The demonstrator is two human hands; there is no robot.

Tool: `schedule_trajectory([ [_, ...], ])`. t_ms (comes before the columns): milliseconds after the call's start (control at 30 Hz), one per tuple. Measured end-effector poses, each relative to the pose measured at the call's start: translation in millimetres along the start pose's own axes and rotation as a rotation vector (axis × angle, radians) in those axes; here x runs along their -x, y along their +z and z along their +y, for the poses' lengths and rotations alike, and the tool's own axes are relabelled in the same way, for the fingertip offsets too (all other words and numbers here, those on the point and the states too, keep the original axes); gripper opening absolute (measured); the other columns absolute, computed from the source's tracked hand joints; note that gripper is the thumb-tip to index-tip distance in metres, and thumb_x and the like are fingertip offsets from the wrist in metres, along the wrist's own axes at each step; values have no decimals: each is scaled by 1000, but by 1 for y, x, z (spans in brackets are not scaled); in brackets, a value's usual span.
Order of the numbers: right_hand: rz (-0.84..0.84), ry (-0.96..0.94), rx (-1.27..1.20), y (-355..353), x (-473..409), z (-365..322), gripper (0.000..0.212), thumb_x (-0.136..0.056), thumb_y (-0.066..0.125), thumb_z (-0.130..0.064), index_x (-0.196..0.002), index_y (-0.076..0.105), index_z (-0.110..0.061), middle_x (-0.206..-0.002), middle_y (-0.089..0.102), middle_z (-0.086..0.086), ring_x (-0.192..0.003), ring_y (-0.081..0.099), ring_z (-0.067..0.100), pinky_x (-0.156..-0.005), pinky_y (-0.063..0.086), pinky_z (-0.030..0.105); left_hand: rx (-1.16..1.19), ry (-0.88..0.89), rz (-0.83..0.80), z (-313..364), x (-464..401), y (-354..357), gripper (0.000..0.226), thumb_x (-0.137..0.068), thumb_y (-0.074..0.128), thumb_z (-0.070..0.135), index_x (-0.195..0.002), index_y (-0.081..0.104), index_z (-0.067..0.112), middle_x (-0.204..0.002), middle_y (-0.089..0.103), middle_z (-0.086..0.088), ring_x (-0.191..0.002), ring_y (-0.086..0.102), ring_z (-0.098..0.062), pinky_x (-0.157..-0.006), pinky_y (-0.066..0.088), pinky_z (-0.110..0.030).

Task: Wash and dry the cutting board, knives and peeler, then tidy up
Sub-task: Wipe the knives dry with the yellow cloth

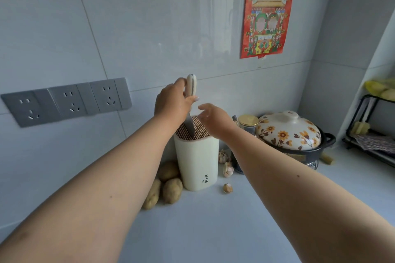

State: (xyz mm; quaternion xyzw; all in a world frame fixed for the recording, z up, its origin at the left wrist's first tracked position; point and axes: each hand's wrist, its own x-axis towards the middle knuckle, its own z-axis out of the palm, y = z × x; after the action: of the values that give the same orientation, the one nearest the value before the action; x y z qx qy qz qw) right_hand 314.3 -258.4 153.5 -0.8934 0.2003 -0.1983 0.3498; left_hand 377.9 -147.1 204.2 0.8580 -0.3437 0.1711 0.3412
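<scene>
My left hand [171, 100] grips the cream handle of a knife [190, 87], held upright. Its blade points down, and the tip is inside the slotted top of a cream knife holder [197, 164] on the white counter. My right hand [213, 116] hovers just right of the blade, above the holder's rim, with relaxed fingers that hold nothing. Most of the blade is hidden behind my left hand and the holder's top. No cutting board or peeler shows in this view.
Potatoes [168, 186] lie left of the holder and garlic bulbs [227, 168] to its right. A flowered clay pot [290, 132] and a gold-lidded jar [248, 123] stand behind. A black rack [372, 134] sits far right. Wall sockets [66, 102] are on the left.
</scene>
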Motion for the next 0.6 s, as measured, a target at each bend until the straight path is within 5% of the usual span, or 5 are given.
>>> schedule_trajectory([
  [200,-150,95,221,20,4,24,39,-103,34,-21,-139,45,-12,-132,56,16,-118,54,32,-96,41,34,35,-127,-140,-33,-1,30,36,-83,71,33,-111,58,14,-108,67,-7,-93,62,-26,-78,49,-31],
  [433,-114,57,192,21,14,31,34,-103,31,-23,-120,56,-7,-106,64,17,-97,59,34,-84,49,38,45,-151,-111,-42,9,51,44,-88,66,39,-124,53,17,-101,66,-5,-93,61,-27,-74,46,-32],
  [600,-73,30,100,16,29,28,31,-104,31,-26,-87,49,-6,-71,48,1,-82,51,28,-67,33,33,71,-253,-20,-44,34,51,52,-87,68,34,-129,48,11,-116,62,-10,-107,59,-30,-84,47,-36],
])
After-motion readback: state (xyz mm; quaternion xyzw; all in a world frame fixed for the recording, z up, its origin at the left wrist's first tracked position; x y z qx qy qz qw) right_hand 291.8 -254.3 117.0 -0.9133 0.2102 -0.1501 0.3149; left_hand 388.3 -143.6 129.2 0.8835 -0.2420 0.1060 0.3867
